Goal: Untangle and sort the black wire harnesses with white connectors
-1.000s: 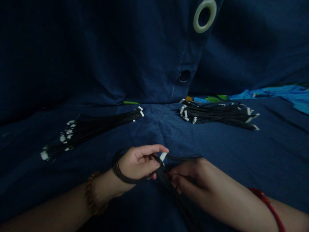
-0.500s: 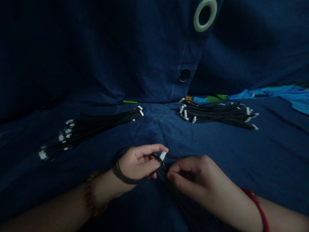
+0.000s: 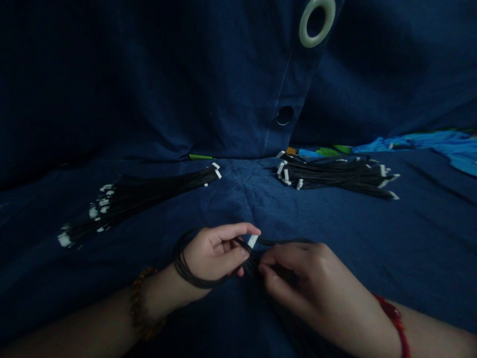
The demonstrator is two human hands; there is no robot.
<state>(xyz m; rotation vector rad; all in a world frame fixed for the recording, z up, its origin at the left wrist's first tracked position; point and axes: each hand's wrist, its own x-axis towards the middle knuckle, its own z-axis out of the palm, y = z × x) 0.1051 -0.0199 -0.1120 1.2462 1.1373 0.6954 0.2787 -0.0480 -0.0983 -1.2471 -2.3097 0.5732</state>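
Observation:
My left hand (image 3: 219,251) is closed on a bundle of black cables (image 3: 250,263), with a white connector (image 3: 252,240) at the tip of its index finger. Several loops of black cable (image 3: 182,266) go around the back of this hand. To the right, my right hand (image 3: 301,278) has thumb and index finger pinched at the bundle's side; what lies between the fingertips is too small and dark to make out. The lower part of the bundle runs down into shadow beneath my right hand.
Dark blue cloth (image 3: 238,204) covers the surface and hangs behind it. One pile of black cables with white ends (image 3: 160,191) lies at left, another (image 3: 335,175) at right. Light blue fabric (image 3: 421,144) is at the far right.
My right hand has turned slightly and its back has shifted a little to the right. My left hand keeps its hold almost unmoved.

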